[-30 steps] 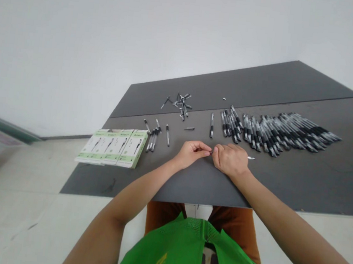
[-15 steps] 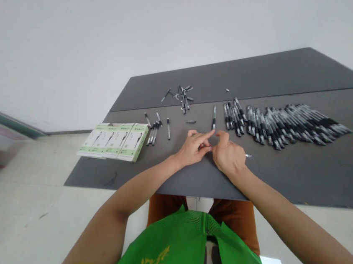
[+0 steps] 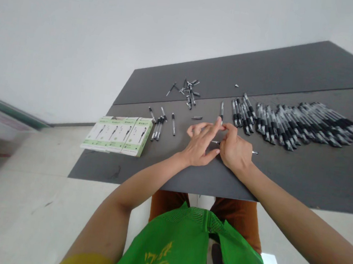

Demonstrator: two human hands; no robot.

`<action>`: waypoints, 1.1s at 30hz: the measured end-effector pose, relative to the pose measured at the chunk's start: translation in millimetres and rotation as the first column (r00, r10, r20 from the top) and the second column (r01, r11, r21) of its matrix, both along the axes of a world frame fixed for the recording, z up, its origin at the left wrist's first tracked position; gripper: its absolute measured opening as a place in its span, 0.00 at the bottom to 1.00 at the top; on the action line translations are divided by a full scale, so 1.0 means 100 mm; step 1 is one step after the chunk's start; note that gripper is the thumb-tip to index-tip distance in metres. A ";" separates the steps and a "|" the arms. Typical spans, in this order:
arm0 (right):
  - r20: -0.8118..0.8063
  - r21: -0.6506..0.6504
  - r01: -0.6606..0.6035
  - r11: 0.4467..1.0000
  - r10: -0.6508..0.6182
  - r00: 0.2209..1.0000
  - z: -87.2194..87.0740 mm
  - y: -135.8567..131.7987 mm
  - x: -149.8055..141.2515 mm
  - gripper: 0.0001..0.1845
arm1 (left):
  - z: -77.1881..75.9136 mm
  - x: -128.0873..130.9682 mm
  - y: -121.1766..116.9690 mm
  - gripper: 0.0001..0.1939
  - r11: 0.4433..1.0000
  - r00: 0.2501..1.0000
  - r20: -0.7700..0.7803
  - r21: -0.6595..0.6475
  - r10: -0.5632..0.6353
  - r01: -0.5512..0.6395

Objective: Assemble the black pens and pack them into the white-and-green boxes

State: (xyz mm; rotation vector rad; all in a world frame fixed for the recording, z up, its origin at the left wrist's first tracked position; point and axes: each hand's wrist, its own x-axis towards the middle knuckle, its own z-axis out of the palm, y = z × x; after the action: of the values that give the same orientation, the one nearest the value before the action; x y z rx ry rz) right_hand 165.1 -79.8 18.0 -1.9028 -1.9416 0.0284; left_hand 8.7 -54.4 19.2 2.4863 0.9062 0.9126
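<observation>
My right hand is closed round a thin pen part whose metal tip sticks out to the right. My left hand lies just left of it with its fingers stretched out and apart, the fingertips near a single pen on the dark grey table. The two hands touch at the fingers.
A long row of black and silver pens lies to the right. Green and white boxes sit at the left, a few pens beside them, and small loose pen parts lie further back. A second dark board is behind.
My left hand has opened from a pinch at the pen part to stretched fingers and reached forward. The view has shifted, so the table's things sit higher and further right.
</observation>
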 end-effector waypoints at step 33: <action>0.233 -0.120 0.049 0.992 -0.020 0.972 0.08 0.04 0.00 0.14 | -0.10 0.07 0.08 0.10 0.995 0.955 -0.288 0.086 0.066 -0.042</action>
State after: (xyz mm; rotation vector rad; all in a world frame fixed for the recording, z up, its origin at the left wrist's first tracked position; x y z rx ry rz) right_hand 165.6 -75.7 26.2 -2.1031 -2.0999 -0.0876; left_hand 15.3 -46.5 9.2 2.7249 1.0523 0.6166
